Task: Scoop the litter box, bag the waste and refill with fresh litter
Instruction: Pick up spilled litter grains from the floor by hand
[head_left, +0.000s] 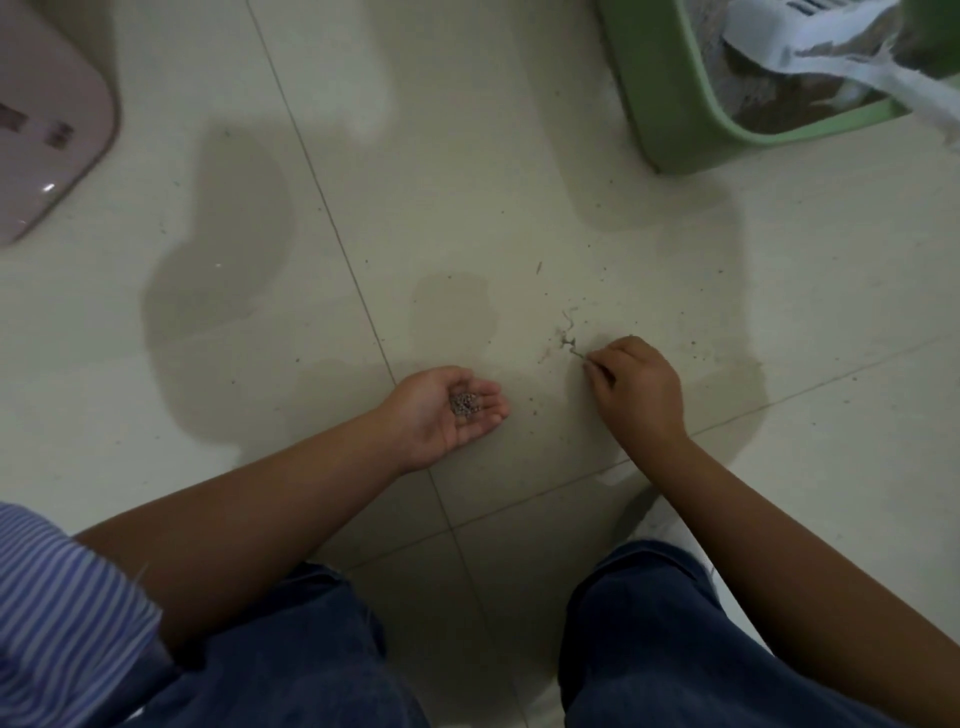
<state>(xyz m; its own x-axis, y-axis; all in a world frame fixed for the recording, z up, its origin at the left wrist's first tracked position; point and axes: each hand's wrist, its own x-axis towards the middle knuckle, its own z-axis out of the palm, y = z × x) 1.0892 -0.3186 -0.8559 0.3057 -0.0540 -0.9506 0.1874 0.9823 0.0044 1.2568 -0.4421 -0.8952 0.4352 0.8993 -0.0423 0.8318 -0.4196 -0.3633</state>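
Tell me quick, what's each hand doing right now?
Left hand: open, palm up, cupping a small pile of litter grains.
Right hand: fingertips pinched at a bit of debris on the floor.

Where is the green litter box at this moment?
In the head view, the green litter box stands on the tiled floor at the upper right corner, beyond the right hand, partly cut off by the frame.

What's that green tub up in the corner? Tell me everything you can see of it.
The green litter box looks like smooth plastic with a rounded corner and thick rim. It stands on the tiled floor, cut off by the frame. Brownish litter fills it, and torn white strips lie across the top. Neither hand touches it.
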